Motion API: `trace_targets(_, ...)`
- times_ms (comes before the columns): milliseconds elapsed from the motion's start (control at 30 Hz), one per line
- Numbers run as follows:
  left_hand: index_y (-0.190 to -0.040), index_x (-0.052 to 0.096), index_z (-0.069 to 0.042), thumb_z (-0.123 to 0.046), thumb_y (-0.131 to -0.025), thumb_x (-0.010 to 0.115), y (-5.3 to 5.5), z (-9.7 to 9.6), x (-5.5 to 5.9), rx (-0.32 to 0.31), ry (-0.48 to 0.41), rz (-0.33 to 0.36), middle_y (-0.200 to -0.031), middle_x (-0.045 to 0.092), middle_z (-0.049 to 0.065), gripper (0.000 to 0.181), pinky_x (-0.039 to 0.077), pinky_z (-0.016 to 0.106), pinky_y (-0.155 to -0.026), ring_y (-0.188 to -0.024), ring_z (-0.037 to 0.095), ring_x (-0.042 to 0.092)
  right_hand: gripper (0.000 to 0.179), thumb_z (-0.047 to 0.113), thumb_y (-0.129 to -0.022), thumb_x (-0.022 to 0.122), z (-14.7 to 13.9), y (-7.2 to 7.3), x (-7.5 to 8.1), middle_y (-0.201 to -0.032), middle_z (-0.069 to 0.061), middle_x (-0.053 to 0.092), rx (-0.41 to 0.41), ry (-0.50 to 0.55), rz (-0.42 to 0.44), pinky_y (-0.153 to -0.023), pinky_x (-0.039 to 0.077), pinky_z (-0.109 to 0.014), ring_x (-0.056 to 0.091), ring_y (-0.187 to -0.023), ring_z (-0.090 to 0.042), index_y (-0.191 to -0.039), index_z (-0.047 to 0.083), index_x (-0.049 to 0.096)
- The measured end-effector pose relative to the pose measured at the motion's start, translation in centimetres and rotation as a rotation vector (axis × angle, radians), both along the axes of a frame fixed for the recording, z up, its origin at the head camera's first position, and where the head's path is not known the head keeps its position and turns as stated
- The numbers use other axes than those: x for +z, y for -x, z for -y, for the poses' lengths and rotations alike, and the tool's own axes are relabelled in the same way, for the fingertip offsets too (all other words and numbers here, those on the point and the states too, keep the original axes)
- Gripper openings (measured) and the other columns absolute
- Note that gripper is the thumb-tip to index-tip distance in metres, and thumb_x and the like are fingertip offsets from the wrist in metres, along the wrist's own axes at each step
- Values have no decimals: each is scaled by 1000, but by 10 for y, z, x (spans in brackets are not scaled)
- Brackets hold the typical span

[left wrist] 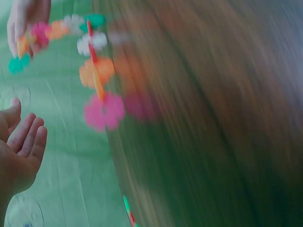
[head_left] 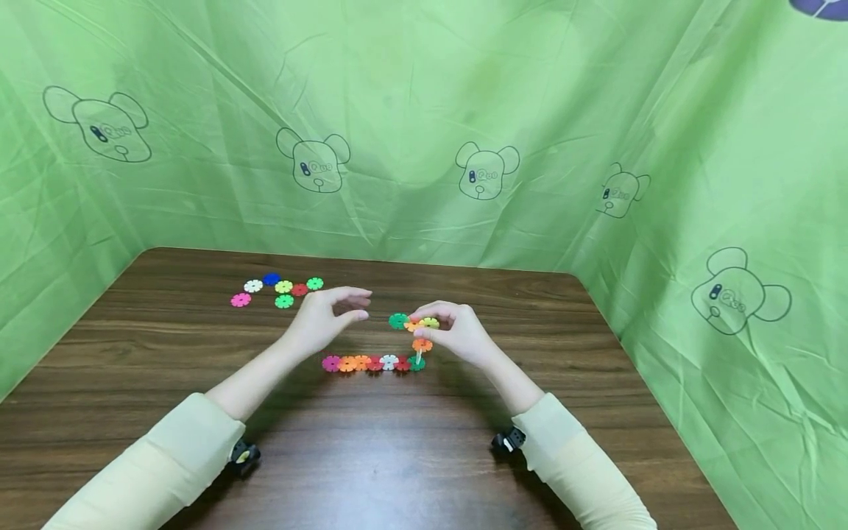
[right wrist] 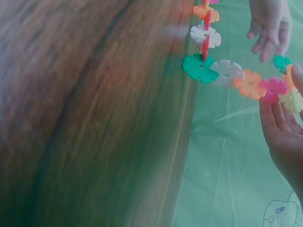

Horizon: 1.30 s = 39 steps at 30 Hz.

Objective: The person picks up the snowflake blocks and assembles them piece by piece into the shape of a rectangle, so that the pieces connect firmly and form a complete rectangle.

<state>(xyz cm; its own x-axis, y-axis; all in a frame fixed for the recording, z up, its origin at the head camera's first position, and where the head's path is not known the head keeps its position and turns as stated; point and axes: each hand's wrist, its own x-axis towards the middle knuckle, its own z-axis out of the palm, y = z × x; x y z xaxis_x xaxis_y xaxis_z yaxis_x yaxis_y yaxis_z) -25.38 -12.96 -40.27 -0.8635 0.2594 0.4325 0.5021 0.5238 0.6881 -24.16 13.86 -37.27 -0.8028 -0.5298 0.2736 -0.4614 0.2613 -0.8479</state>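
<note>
Right hand (head_left: 457, 333) pinches disc chain (head_left: 374, 363); left hand (head_left: 324, 318) open.

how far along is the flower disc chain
Done: a row of joined discs lies on the table, with a column rising at its right end. In hand: the right hand pinches the top discs; the left hand hovers open. Left: seven loose discs.

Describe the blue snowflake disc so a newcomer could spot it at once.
On the brown wooden table, look at the loose cluster of discs far left, beyond the left hand. The blue disc lies along its far edge, the only blue one there.
</note>
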Motion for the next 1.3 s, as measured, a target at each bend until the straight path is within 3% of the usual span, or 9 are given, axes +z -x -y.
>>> trace_targets(200,-118,65,-15,-32,-83,72,15,43,-5,39,90,-25,-109,70,4,39,47,45,-91,-103,24,64,24,-1,-82,70,-3,-3,2,-108,-19,64,51,1,-69,-67,56,-32,66,-83,-31,-105,-4,67)
trace_targets(433,-123,62,-12,-33,-83,72,27,90,-14,96,176,51,-120,63,11,46,42,52,-93,-114,32,54,23,-1,-83,69,-2,-3,2,-107,-17,65,62,-28,-141,-77,55,-37,63,-97,-26,-106,-3,67)
trace_targets(500,-125,61,-12,-31,-83,72,29,102,-18,116,200,69,-119,63,13,47,43,50,-87,-106,33,55,23,-1,-83,69,-3,-3,2,-107,-17,65,58,-34,-150,-78,54,-39,63,-98,-26,-106,-3,67)
trace_targets(667,-127,60,-14,-19,-82,74,34,123,-28,142,256,98,-122,62,13,48,42,53,-89,-108,35,54,24,1,-85,67,-4,-5,5,-111,-14,65,38,-60,-130,-77,53,-39,62,-102,-23,-109,-1,67)
trace_targets(733,-127,59,-12,-15,-81,75,37,130,-33,127,266,111,-124,60,15,49,38,57,-96,-119,37,50,24,1,-85,66,-5,-5,5,-111,-13,65,33,-65,-118,-75,53,-37,62,-102,-22,-109,0,66)
trace_targets(1000,-126,58,-6,-12,-82,73,49,146,-40,77,326,204,-124,60,20,47,34,58,-101,-122,41,47,25,-1,-86,64,-6,-4,5,-114,-15,65,50,-64,-122,-71,52,-34,61,-104,-25,-111,-1,65)
trace_targets(1200,-121,62,-3,-13,-81,74,55,147,-42,56,446,177,-123,60,23,43,35,58,-100,-120,45,47,28,-1,-87,62,-5,-5,8,-117,-16,64,49,-87,-125,-71,50,-34,59,-106,-28,-115,-1,64)
trace_targets(1300,-115,65,-3,-11,-80,75,56,145,-43,48,449,153,-118,63,21,38,37,57,-99,-116,43,51,28,-2,-87,62,-4,-4,8,-118,-16,63,54,-93,-134,-74,50,-35,59,-107,-28,-115,-1,64)
